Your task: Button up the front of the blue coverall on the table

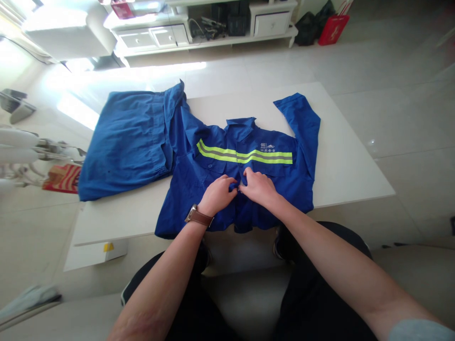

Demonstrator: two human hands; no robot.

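A blue work jacket with a yellow-green and grey reflective stripe lies spread face up on a white table, its collar pointing away from me. My left hand pinches the jacket's front edge near the middle, below the stripe. Close beside it, my right hand grips the other front edge, fingers bent. The two hands nearly meet at the front opening; the small part between the fingertips is too small to make out. The sleeve on the right is bent upward on the table, while the left one reaches toward a folded blue garment.
The folded blue garment covers the table's left end. Bare white tabletop shows at the right. A white cabinet and a red bag stand beyond, across the floor. My legs are under the near edge.
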